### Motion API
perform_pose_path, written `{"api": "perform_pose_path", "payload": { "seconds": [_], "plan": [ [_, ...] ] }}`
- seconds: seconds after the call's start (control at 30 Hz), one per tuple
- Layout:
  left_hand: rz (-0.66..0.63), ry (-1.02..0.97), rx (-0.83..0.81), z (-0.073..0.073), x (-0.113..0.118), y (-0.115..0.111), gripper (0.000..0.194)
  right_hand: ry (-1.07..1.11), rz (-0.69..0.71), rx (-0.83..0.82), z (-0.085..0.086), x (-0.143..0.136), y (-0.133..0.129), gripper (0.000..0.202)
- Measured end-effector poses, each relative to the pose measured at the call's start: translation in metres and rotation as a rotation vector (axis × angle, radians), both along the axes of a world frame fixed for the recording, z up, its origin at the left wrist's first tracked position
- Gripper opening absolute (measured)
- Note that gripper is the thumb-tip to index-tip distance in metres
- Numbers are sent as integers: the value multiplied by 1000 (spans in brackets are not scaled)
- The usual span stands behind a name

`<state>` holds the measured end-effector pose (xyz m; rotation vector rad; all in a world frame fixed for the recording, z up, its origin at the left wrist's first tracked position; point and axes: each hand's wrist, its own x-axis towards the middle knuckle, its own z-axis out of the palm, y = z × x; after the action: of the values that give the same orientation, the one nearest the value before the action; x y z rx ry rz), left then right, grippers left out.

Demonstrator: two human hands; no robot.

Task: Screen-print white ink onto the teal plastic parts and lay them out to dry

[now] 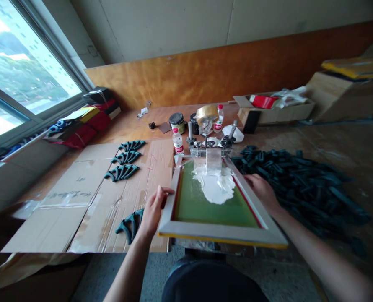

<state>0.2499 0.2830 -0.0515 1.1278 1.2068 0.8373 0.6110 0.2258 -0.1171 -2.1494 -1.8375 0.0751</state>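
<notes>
A metal frame with green mesh lies in front of me, its far edge at a metal clamp stand. White paste covers the mesh's far middle part, under a clear scraper. My left hand is at the frame's left side, fingers bent against it. On the right side my right hand holds the frame's edge, its fingers partly hidden. Dark green curved parts lie on cardboard beside my left hand, with several more in rows farther back.
A big heap of dark green parts lies at right. Behind the stand are bottles, jars and a tape roll. Open boxes stand at back right, red boxes by the window.
</notes>
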Motion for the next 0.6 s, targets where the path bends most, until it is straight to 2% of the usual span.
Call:
{"api": "perform_pose_path", "payload": {
  "seconds": [0.07,0.13,0.17,0.23,0.3,0.33,0.43,0.5,0.57,0.6],
  "plan": [
    [-63,92,-70,-36,-8,-18,60,28,10,103,16,3,24,38],
    [-86,192,-80,-67,-8,-27,66,15,113,167,28,-16,48,53],
    [-86,250,-62,-79,-7,-29,66,-12,187,147,32,-30,58,57],
    [-91,371,-21,-94,-4,-29,59,-64,292,10,33,-57,67,40],
    [-115,448,-5,-100,-2,-26,54,-73,349,-122,27,-74,58,13],
    [-124,469,-6,-100,-2,-25,52,-68,391,-152,23,-78,49,9],
    [-132,481,-17,-99,-3,-24,51,-58,628,-115,16,-72,15,21],
    [-128,466,-19,-99,-4,-25,51,-46,795,-103,18,-62,3,24],
    [-115,429,-19,-101,-4,-26,51,-18,863,-137,23,-55,3,21],
    [-108,403,-21,-102,-4,-26,52,-3,850,-142,23,-54,5,20]
  ]
}}
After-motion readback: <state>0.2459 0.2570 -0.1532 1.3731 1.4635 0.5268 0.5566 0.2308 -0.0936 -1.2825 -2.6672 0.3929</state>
